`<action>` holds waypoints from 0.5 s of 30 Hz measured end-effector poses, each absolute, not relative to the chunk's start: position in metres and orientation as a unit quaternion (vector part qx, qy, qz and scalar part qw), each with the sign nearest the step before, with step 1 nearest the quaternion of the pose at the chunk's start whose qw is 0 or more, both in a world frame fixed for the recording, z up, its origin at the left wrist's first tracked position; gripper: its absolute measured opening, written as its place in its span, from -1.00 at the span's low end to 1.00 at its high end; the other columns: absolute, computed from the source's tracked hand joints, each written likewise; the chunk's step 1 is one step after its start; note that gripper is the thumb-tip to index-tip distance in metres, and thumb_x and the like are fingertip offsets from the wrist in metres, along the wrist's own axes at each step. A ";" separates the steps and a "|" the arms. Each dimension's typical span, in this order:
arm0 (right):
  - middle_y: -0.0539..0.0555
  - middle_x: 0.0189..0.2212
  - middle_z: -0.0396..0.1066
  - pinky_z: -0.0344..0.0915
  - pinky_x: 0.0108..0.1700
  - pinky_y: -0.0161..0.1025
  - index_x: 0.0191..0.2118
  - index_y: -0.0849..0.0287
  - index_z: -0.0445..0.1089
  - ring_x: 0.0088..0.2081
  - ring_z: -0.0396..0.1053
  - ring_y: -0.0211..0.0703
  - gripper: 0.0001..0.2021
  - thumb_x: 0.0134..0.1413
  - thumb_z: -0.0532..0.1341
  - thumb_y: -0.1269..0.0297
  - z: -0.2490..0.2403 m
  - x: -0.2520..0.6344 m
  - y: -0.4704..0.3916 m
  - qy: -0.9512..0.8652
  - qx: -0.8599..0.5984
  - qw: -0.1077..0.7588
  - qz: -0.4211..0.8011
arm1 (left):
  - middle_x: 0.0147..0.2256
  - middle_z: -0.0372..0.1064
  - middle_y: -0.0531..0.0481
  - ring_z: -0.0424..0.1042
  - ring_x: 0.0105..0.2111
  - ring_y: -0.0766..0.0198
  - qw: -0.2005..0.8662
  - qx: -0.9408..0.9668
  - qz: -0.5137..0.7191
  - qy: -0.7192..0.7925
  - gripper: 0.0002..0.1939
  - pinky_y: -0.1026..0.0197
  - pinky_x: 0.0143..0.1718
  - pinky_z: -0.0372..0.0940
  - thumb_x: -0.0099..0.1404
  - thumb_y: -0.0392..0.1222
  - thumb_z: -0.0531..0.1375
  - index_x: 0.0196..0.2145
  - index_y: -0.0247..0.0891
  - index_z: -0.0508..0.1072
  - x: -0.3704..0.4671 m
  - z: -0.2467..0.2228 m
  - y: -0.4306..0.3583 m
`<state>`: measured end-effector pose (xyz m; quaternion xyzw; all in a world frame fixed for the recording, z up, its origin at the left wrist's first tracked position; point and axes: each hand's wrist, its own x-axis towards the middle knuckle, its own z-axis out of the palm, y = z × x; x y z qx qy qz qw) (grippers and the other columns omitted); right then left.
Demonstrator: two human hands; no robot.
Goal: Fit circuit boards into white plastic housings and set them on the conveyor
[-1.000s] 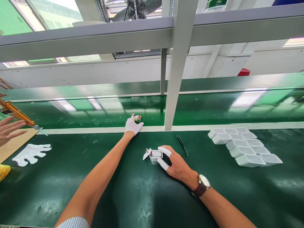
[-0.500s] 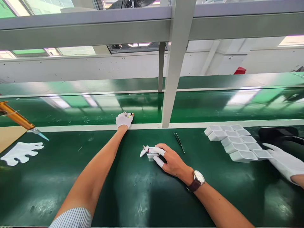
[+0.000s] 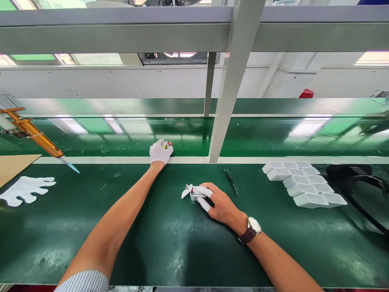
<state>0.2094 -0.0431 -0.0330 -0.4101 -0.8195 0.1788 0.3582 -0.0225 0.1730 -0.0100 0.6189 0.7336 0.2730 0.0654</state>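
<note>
While the left hand (image 3: 161,153) clasps a small colourful part (image 3: 167,144) beyond the far edge of the counter (image 3: 152,251), the right hand (image 3: 221,204) pinches a white box (image 3: 194,196) short of it.

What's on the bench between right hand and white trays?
Only the dark tweezers, much nearer the right hand than the white trays. Head view shows it.
</note>
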 end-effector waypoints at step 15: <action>0.20 0.02 0.35 0.47 0.00 -0.01 0.18 0.09 0.28 -0.06 0.42 -0.04 -0.64 0.30 0.10 0.40 -0.032 0.209 -0.044 -0.832 -0.423 0.318 0.167 | 0.06 0.50 -0.12 0.46 -0.06 -0.06 0.084 0.832 0.175 0.519 -0.41 0.02 -0.03 0.34 0.25 -0.07 0.25 0.22 -0.16 0.35 -0.012 -0.023 0.029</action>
